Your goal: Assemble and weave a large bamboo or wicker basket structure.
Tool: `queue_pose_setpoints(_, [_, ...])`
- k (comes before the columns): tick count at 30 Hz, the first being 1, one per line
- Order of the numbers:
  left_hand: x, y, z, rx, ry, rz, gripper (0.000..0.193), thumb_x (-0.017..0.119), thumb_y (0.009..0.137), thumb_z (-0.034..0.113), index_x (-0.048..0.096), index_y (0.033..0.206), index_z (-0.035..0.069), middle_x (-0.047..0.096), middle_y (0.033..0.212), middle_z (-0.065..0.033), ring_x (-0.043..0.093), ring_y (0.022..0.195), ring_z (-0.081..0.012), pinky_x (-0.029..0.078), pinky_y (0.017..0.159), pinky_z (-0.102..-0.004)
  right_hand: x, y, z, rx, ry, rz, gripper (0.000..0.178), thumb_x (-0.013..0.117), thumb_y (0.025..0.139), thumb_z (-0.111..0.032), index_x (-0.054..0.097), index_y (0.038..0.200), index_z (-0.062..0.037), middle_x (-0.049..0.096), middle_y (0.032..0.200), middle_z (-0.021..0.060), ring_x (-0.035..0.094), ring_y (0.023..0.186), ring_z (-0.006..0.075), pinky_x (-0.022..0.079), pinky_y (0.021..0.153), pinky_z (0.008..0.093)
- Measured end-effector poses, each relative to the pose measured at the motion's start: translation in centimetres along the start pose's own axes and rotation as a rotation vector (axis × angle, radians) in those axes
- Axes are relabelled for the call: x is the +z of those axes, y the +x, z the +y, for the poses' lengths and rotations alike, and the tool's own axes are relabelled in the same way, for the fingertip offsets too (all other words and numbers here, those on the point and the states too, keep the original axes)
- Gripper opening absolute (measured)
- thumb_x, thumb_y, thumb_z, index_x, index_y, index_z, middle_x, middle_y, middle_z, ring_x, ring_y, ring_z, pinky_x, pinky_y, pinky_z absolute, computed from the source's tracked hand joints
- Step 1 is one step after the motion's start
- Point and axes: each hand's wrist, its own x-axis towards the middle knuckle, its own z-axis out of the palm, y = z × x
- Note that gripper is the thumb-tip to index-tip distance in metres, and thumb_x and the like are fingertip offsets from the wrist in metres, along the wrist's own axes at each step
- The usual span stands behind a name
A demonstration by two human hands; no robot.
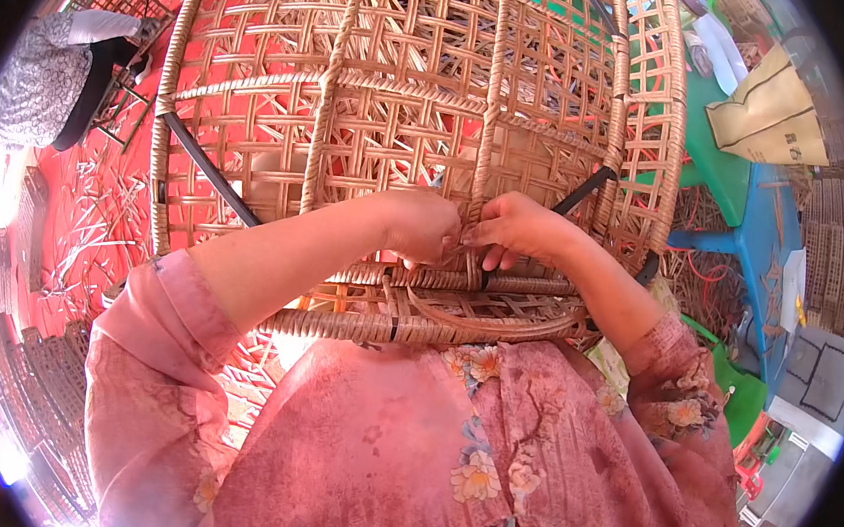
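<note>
A large woven rattan frame [408, 116], like a chair or basket body, lies before me with its open lattice facing up. Twisted rattan ribs [328, 91] run along and across it. My left hand [423, 226] is closed beside one of these ribs, low on the lattice; its fingers curl under and hide what they grip. From the other side, my right hand [520, 229] pinches a thin rattan strip against the same rib, fingertips nearly touching the left hand. Below them a loose rattan strip [496, 323] loops along the thick wrapped edge [339, 326] at my lap.
Black bars [211, 170] brace the frame's sides. Cut rattan scraps [93, 206] litter the red floor at left, where another person [48, 76] sits. At right are a green stool [718, 152], a blue stool [767, 249] and a tan bag [773, 112].
</note>
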Motion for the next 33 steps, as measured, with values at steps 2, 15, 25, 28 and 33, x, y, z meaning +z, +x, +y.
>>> queue_pose_setpoints(2, [-0.1,-0.4,-0.2,-0.057,-0.061,0.012,0.019,0.065,0.079,0.021,0.066,0.087,0.004,0.067,0.077,-0.0143,0.065,0.078,-0.0286,0.05,0.071,-0.0396,0.3,0.1,0.3,0.004,0.059,0.01,0.022,0.068,0.081,-0.019,0.062,0.089,0.0008,0.064,0.076,0.0053,0.062,0.058,0.013,0.047,0.046,0.0227])
queue_pose_setpoints(15, [0.7,0.7,0.5,-0.154,0.264,0.384,0.015,0.063,0.076,0.019,0.07,0.08,0.007,0.068,0.078,-0.0112,0.067,0.077,-0.0272,0.053,0.068,-0.0377,-0.3,0.2,0.7,-0.062,0.141,-0.067,0.02,0.07,0.076,-0.011,0.063,0.094,-0.0021,0.064,0.082,0.0029,0.061,0.064,0.0117,0.047,0.054,0.0221])
queue_pose_setpoints(25, [0.6,1.1,-0.3,0.072,0.466,0.412,0.011,0.061,0.08,0.019,0.072,0.078,0.021,0.068,0.073,-0.0056,0.067,0.072,-0.0235,0.052,0.06,-0.0358,-1.3,1.0,1.7,-0.12,0.173,-0.167,0.025,0.066,0.075,-0.004,0.064,0.1,-0.0012,0.064,0.082,0.0027,0.059,0.064,0.0106,0.049,0.056,0.0233])
queue_pose_setpoints(28, [0.0,1.3,-0.4,-0.005,0.511,0.409,0.014,0.064,0.079,0.026,0.07,0.075,0.015,0.068,0.072,-0.008,0.067,0.071,-0.0237,0.052,0.059,-0.0359,-0.9,0.5,0.7,-0.103,0.004,-0.181,0.024,0.066,0.077,-0.006,0.064,0.101,-0.0035,0.064,0.079,0.001,0.06,0.064,0.0104,0.049,0.057,0.0243])
queue_pose_setpoints(33, [0.1,1.6,-0.8,0.012,0.497,0.475,0.026,0.066,0.077,0.034,0.068,0.071,0.008,0.067,0.071,-0.0116,0.067,0.07,-0.027,0.052,0.059,-0.0379,-0.4,-0.2,0.1,-0.181,-0.49,0.054,0.017,0.07,0.076,-0.013,0.069,0.091,-0.005,0.063,0.072,0.007,0.061,0.06,0.0162,0.047,0.056,0.0303])
